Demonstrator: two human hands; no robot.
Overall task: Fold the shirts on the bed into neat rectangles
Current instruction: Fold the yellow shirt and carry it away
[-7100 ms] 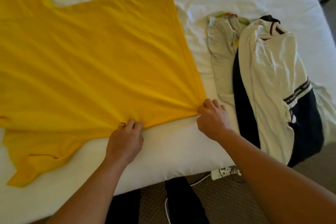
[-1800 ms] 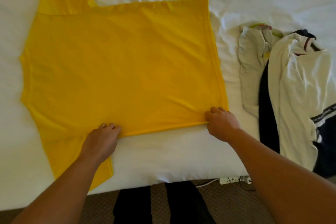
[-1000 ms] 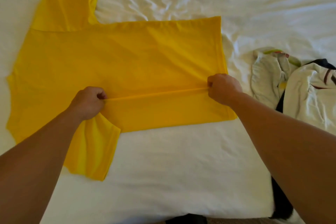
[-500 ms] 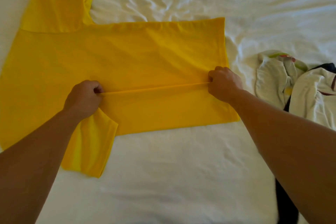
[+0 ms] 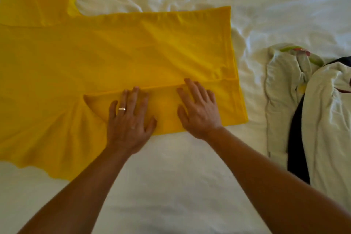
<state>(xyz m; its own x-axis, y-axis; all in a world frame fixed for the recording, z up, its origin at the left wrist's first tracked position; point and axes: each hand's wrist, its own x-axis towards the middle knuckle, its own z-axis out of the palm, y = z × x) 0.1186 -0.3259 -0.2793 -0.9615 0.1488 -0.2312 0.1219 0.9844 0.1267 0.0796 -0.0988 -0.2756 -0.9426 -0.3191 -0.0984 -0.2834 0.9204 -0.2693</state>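
A yellow T-shirt [image 5: 121,49] lies spread flat across the white bed, its near long side folded over onto its body in a strip. My left hand [image 5: 129,119] lies flat on that folded strip with fingers straight, a ring on one finger. My right hand [image 5: 199,110] presses flat on the same strip a little to the right, fingertips at the fold's edge. One sleeve sticks out at the top left, the other fans out at the lower left. Neither hand holds any cloth.
A heap of unfolded shirts [image 5: 311,104], pale cream and dark navy, lies at the right side of the bed. The white sheet [image 5: 180,176] is wrinkled beyond the yellow shirt and smoother in front of my hands.
Both hands let go of the pinched side edge they had carried over the shirt, and now lie flat, closer together, on the folded strip.
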